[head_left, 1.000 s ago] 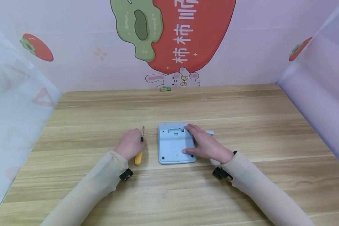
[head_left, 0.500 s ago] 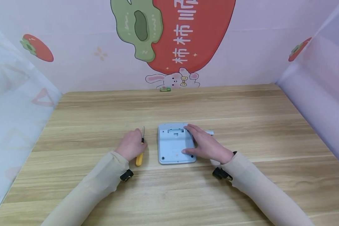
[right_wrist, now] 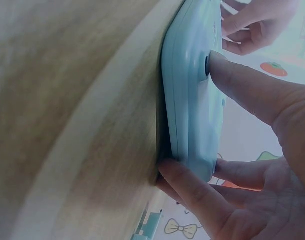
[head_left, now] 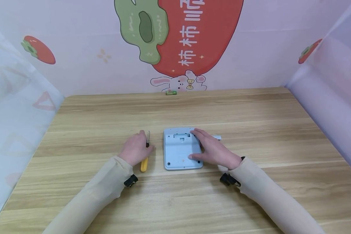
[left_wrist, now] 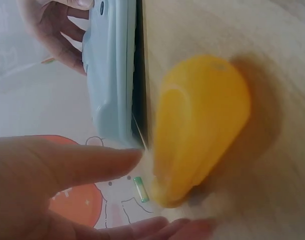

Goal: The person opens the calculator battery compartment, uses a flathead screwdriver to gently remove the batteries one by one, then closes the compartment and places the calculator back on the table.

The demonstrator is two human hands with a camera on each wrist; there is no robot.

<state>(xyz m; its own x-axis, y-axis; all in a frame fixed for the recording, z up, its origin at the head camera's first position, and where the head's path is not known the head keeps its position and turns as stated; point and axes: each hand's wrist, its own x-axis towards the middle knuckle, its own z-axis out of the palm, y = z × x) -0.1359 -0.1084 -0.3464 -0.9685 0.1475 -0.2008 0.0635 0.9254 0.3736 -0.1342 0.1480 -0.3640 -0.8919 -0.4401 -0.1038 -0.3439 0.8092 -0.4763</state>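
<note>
A yellow-handled screwdriver [head_left: 144,164] lies on the table, its metal tip pointing away from me. My left hand [head_left: 134,150] is over it; in the left wrist view the thumb [left_wrist: 107,162] is stretched out, apart from the yellow handle [left_wrist: 202,115]. To the right, a light-blue calculator [head_left: 179,154] lies face down with its battery compartment [head_left: 182,136] uncovered. My right hand [head_left: 213,149] holds its right side. The right thumb [right_wrist: 242,82] touches a dark foot on the back, and the other fingers bend round the edge.
A small light-blue piece [head_left: 217,137], perhaps the battery cover, lies right of the calculator, partly behind my right hand. One green battery [head_left: 171,93] lies at the table's back edge, against the printed backdrop [head_left: 84,65]. Cloth walls stand on both sides.
The screwdriver has shifted slightly to the right and then stays still. My left thumb has stretched out to the right, away from the handle. The right hand and calculator have not moved.
</note>
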